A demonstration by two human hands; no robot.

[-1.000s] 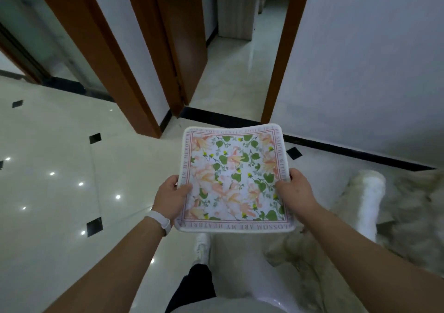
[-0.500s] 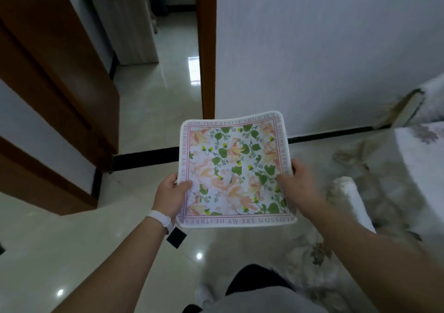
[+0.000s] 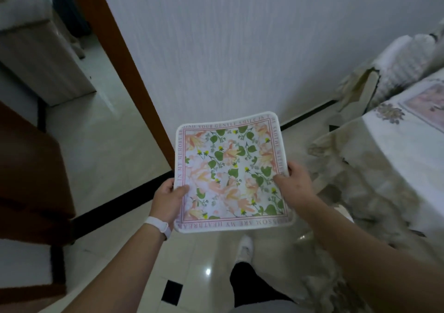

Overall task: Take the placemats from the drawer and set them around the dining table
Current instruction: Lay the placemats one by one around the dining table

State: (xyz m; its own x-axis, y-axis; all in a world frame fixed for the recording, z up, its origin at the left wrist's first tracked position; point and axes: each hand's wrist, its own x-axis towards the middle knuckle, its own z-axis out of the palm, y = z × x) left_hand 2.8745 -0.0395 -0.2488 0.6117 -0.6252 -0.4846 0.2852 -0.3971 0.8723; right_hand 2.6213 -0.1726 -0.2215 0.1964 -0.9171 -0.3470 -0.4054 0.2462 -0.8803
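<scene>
Head view: a floral mat [image 3: 230, 175] was held level over the floor [image 3: 115, 159]. The left hand [image 3: 165, 199] pinched its left edge and the right hand [image 3: 295, 185] its right edge, near the cloth-covered surface [image 3: 396, 142].

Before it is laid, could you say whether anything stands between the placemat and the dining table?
Nothing visible does: the placemat, held by the left hand and right hand, is near the dining table on the right; only its hanging cloth lies between.
</scene>
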